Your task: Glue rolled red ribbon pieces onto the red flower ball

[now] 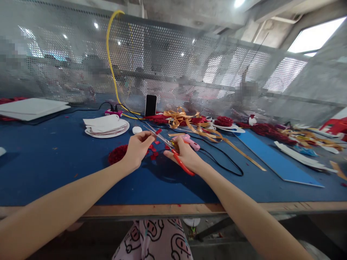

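In the head view, over the middle of the blue tabletop (pixel 108 191), pinches a narrow scrap of red material (pixel 158 131) between thumb and fingertips of the left hand (pixel 139 146). With the right hand (pixel 187 153), clamps round the handles of metal scissors with red-orange grips (pixel 184 165), aimed with the blades toward the far edge and leftward, touching or just beside the scrap; cannot tell whether cutting into it. Holds both hands near each other, not touching. Has small flat red pieces (pixel 154 154) scattered between the hands, and a dark red textured mound (pixel 117 155) just beside the left wrist.

Shows, just beyond the right hand, a pink plastic tool (pixel 193 142) with a looping black cord (pixel 242 173). Toward the far edge, includes a small white disc (pixel 137 130), a stack of white sheets (pixel 104 126), an upright black-faced phone (pixel 151 105) and tangled shiny gold ribbon (pixel 177 121). Toward the right end, includes a flat blue rectangular board (pixel 275 157).
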The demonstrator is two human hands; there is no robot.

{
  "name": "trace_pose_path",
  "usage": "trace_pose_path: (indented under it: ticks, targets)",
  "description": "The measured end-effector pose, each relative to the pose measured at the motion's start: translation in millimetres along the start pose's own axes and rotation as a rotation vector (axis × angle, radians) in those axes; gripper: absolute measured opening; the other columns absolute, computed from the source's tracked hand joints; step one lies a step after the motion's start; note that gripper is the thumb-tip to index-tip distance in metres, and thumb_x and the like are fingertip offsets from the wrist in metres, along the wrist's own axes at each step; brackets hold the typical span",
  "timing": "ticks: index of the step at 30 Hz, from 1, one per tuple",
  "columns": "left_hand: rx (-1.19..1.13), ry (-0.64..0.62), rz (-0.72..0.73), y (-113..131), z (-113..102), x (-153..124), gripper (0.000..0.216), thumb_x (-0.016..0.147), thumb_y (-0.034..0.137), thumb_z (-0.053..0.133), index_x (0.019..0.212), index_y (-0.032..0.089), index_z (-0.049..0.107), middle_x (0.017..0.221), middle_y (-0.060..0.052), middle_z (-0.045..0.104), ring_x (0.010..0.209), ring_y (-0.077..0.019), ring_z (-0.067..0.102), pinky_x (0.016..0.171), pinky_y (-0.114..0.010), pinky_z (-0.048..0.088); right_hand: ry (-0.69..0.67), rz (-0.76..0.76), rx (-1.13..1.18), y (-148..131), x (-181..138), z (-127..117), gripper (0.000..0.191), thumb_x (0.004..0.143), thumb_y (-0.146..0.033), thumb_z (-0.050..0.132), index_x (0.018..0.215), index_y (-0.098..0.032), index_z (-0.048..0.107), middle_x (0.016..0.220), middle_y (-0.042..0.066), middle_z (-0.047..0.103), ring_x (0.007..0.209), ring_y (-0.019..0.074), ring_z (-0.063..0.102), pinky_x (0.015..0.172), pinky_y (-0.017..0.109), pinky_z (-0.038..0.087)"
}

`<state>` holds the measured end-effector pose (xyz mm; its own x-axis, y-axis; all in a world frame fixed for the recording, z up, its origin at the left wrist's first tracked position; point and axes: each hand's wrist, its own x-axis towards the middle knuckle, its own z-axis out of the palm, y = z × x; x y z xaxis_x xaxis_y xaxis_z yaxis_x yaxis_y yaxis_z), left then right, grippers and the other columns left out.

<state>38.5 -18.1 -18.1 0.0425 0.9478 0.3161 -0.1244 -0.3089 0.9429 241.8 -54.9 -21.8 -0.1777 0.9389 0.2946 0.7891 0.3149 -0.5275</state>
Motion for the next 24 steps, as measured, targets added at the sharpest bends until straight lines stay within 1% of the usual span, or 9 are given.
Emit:
trace_pose_path:
  ticks: [5, 10, 12, 15, 17, 19, 22, 24]
  targets:
    - [-0.012, 0.024, -0.009, -2, 0, 1, 0.021, 0.072, 0.035, 0.07, 0.08, 0.016, 0.072, 0.059, 0.004, 0.057, 0.05, -0.0082, 0.044, 0.05, -0.022, 0.035, -0.004, 0.005, -0.002, 0, 0, -1, 0.044, 0.086, -0.058, 0.063, 0.105, -0.024, 0.044, 0.069, -0.003, 0.054, 0.061, 0.0185, 0.052, 0.058, 0.03, 0.034]
    - [-0.021, 0.041, -0.014, -5, 0, 1, 0.023, 0.072, 0.035, 0.073, 0.083, 0.016, 0.073, 0.063, 0.003, 0.06, 0.053, -0.0085, 0.047, 0.053, -0.022, 0.038, 0.002, 0.002, -0.026, 0, 0, -1, 0.043, 0.086, -0.06, 0.062, 0.102, -0.024, 0.043, 0.065, -0.004, 0.05, 0.058, 0.0179, 0.05, 0.055, 0.029, 0.031]
    - [-0.017, 0.048, -0.013, -5, -1, 2, 0.022, 0.072, 0.035, 0.073, 0.083, 0.016, 0.074, 0.064, 0.002, 0.062, 0.054, -0.0089, 0.048, 0.053, -0.022, 0.039, 0.01, 0.001, -0.023, 0, 0, -1, 0.043, 0.085, -0.059, 0.063, 0.101, -0.024, 0.043, 0.065, -0.004, 0.051, 0.058, 0.0181, 0.05, 0.055, 0.03, 0.032]
    - [-0.002, 0.046, -0.011, -4, -1, 2, 0.023, 0.073, 0.035, 0.073, 0.085, 0.016, 0.075, 0.066, 0.001, 0.064, 0.055, -0.01, 0.051, 0.054, -0.023, 0.04, 0.03, 0.011, 0.0, 0, 1, -2, 0.042, 0.084, -0.058, 0.065, 0.098, -0.025, 0.042, 0.066, -0.004, 0.053, 0.06, 0.0189, 0.052, 0.057, 0.03, 0.033]
    - [0.003, 0.027, -0.012, -4, -1, 3, 0.027, 0.072, 0.039, 0.075, 0.087, 0.016, 0.076, 0.067, 0.0, 0.066, 0.057, -0.0109, 0.053, 0.055, -0.023, 0.041, 0.048, 0.016, 0.036, 0, 2, -2, 0.042, 0.083, -0.057, 0.067, 0.095, -0.026, 0.041, 0.066, -0.004, 0.053, 0.061, 0.0193, 0.052, 0.058, 0.031, 0.034]
    - [-0.003, -0.005, -0.016, -4, 0, 2, 0.032, 0.071, 0.043, 0.078, 0.089, 0.017, 0.077, 0.07, -0.001, 0.069, 0.06, -0.0121, 0.056, 0.056, -0.024, 0.043, 0.067, 0.025, 0.123, -2, 3, -1, 0.042, 0.081, -0.056, 0.069, 0.091, -0.026, 0.04, 0.065, -0.004, 0.053, 0.061, 0.0191, 0.052, 0.058, 0.032, 0.036]
    - [-0.006, -0.075, -0.01, -5, 1, 0, 0.037, 0.07, 0.045, 0.081, 0.094, 0.017, 0.078, 0.078, -0.003, 0.073, 0.065, -0.0135, 0.06, 0.06, -0.025, 0.045, 0.143, 0.06, 0.402, -7, 6, 2, 0.044, 0.076, -0.057, 0.072, 0.087, -0.028, 0.041, 0.066, -0.005, 0.052, 0.061, 0.0181, 0.053, 0.058, 0.032, 0.04]
    - [0.015, -0.124, 0.008, -5, 2, -2, 0.039, 0.07, 0.044, 0.083, 0.099, 0.018, 0.078, 0.079, -0.003, 0.073, 0.067, -0.0138, 0.061, 0.062, -0.025, 0.046, 0.208, 0.084, 0.58, -12, 7, 3, 0.046, 0.072, -0.056, 0.076, 0.086, -0.028, 0.041, 0.07, -0.004, 0.055, 0.063, 0.0174, 0.055, 0.059, 0.033, 0.045]
